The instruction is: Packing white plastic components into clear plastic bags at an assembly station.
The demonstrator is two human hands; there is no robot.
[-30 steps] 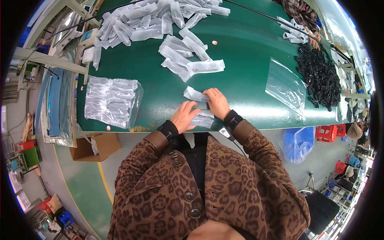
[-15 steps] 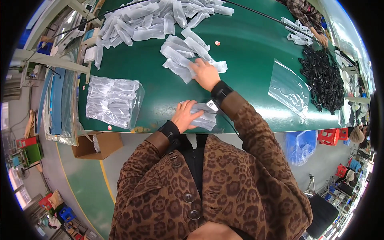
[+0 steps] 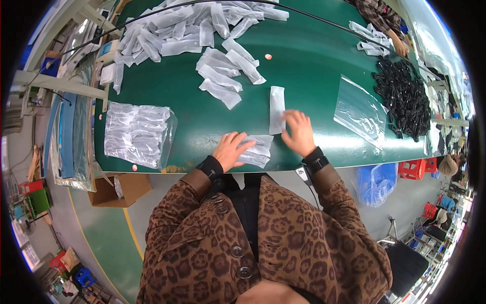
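My left hand [image 3: 232,151] lies over a small stack of whitish translucent packets [image 3: 259,148] near the table's front edge, its fingers spread and its thumb apart. To the right, my right hand [image 3: 300,134] is slightly blurred. Its thumb and fingers are apart, and the fingertips are at the right edge of a single whitish packet [image 3: 277,107], which lies lengthwise away from me. Whether they touch it, I cannot tell. Beyond my hands is a loose group of similar packets [image 3: 220,76]. What the packets contain cannot be made out.
A large heap of packets [image 3: 177,30] covers the far left. A filled clear bag [image 3: 136,133] lies left, a flat clear bag [image 3: 359,114] right, beside black cords [image 3: 402,99]. A co-worker's hand [image 3: 400,46] is far right. A dark cable crosses above the green table [image 3: 309,66].
My right hand has moved from the loose group nearer and to the right. One packet now lies apart beside it. My left hand stays on the stack.
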